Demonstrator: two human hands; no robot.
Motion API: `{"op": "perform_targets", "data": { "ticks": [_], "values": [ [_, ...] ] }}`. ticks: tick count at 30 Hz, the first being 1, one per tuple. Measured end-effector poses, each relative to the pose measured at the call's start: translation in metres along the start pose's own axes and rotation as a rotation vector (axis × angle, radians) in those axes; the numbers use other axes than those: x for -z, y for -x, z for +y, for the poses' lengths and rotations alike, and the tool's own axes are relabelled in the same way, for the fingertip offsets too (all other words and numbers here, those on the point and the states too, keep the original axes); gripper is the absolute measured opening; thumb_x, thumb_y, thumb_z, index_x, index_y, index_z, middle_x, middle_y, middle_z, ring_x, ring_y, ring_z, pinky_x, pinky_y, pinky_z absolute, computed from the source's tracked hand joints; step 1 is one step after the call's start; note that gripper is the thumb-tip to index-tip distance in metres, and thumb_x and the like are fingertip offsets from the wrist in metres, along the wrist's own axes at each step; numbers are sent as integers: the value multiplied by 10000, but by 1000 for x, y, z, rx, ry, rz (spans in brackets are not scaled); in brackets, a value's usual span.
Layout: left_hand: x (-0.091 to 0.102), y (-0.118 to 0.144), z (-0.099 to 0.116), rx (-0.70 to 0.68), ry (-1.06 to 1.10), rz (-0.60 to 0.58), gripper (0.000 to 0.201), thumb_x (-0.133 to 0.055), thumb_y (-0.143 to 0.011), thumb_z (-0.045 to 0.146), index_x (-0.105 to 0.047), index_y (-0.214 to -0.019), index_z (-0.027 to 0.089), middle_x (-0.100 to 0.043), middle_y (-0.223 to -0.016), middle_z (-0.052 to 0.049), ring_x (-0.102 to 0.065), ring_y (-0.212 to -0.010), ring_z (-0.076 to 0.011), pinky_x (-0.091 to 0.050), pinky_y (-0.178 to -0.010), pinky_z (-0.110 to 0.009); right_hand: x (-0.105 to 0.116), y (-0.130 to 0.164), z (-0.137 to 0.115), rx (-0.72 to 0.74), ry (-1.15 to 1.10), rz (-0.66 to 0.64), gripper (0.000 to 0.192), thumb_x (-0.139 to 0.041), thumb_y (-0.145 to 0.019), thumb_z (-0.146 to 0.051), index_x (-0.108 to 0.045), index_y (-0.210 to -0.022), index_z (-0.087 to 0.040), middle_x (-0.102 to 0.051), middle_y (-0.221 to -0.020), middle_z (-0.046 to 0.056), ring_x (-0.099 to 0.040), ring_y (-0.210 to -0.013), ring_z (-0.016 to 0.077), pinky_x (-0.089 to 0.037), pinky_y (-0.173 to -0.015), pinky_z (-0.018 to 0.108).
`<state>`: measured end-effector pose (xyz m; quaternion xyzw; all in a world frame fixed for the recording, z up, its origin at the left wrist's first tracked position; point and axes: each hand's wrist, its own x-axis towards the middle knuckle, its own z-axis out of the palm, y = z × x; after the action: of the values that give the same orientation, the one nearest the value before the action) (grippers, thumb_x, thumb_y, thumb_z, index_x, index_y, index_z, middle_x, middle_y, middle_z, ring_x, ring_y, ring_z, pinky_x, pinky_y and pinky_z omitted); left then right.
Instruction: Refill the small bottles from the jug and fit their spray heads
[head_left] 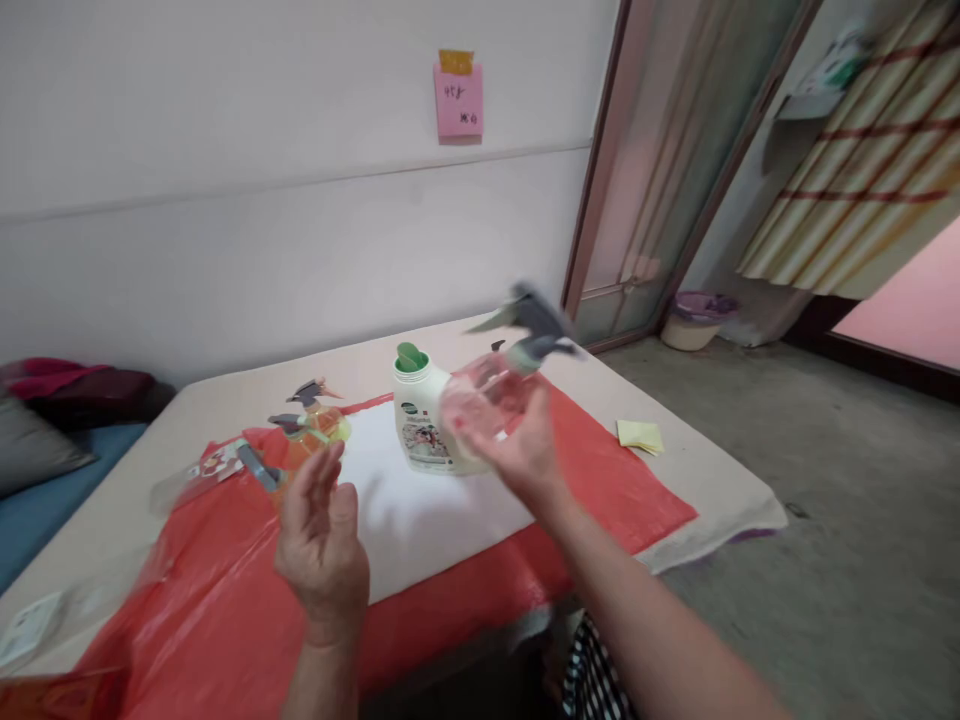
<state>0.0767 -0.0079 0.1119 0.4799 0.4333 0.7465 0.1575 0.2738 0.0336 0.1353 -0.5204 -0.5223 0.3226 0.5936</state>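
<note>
Right hand lifts a tilted spray bottle before a white jug

The right hand (525, 450) is at the centre right of the frame, its forearm rising from the lower right. Its fingers and thumb are closed around the translucent, pinkish body of a spray bottle (480, 395), which tilts with its dark trigger head toward the upper right; motion blurs it.

The left hand (326, 550), left of centre and low, is raised with loosely bent fingers and the thumb apart, its grip spread. Orange spray bottles (304, 442) lie behind its fingertips; whether they touch cannot be told.

At mid-frame a white jug (420, 430) stands upright with something green in its mouth, partly covered by the held bottle. Beneath it lies a white sheet (405, 550) on red plastic (600, 470), spread over a pale-covered table (727, 500). Yellow paper slips (640, 436) lie near the table's right edge.
</note>
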Motion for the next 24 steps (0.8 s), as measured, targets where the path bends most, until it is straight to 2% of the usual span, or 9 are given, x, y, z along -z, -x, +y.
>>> {"op": "perform_targets", "data": {
  "ticks": [3,4,5,8,11,14,17,21,24],
  "values": [
    [2,-6,-1,35,4,73,391,-676,-900,350,-631,-1267,221,-721,-1160,-86,-670,-1136,-230,-481,-1038,-410,43,-44,24,67,160,340,905,-747,-709,-495,-210,-1393,-242,-384,-1473,146,-412,-1358,264,-359,-1135,428],
    [2,-8,-2,48,7,85,396,-675,-902,349,-625,-1273,222,-725,-1141,-84,-674,-1124,-225,-488,-1022,-399,55,-60,37,21,365,482,900,-733,-704,-506,-232,-1391,-212,-439,-1429,150,-458,-1316,257,-394,-1103,406],
    [2,-9,-3,58,12,94,393,-675,-902,347,-622,-1272,223,-728,-1124,-79,-676,-1114,-220,-494,-1007,-386,64,-75,51,-18,442,527,892,-746,-690,-448,-265,-1390,-176,-449,-1422,174,-447,-1323,281,-371,-1117,428],
    [1,-10,-7,82,17,98,379,-675,-903,346,-624,-1259,226,-734,-1081,-66,-680,-1090,-205,-508,-963,-343,76,-113,95,-111,560,503,840,-761,-650,-356,-379,-1358,-112,-497,-1374,230,-470,-1295,345,-377,-1090,478],
    [1,-12,-11,99,-12,79,386,-675,-902,359,-621,-1260,227,-733,-1080,-67,-683,-1085,-207,-516,-935,-330,70,-141,133,-186,643,430,840,-787,-638,-372,-432,-1359,-127,-531,-1351,220,-500,-1266,363,-409,-1052,476],
    [3,-15,-15,120,-52,74,395,-680,-896,384,-620,-1257,237,-725,-1104,-67,-687,-1081,-215,-521,-935,-340,60,-162,164,-250,689,384,862,-817,-650,-360,-432,-1383,-119,-532,-1360,221,-497,-1276,362,-423,-1056,465],
    [3,-17,-17,134,-87,64,384,-679,-895,399,-626,-1241,242,-727,-1108,-64,-691,-1068,-210,-525,-931,-333,54,-175,192,-298,697,342,703,-762,-779,-377,-467,-1373,-145,-553,-1343,171,-534,-1240,312,-459,-1036,484],
    [5,-17,-21,144,-148,-26,349,-662,-905,418,-655,-1204,237,-751,-1074,-68,-699,-1046,-210,-543,-890,-315,56,-178,214,-302,673,301,482,-612,-932,-408,-515,-1354,-196,-557,-1348,107,-580,-1176,256,-508,-984,502],
    [10,-17,-23,126,-233,-123,319,-667,-897,424,-695,-1148,227,-768,-1031,-68,-715,-976,-200,-548,-878,-307,63,-168,207,-272,648,296,578,-657,-893,-433,-484,-1386,-184,-531,-1388,137,-555,-1224,288,-471,-1029,538]
  ]
}}
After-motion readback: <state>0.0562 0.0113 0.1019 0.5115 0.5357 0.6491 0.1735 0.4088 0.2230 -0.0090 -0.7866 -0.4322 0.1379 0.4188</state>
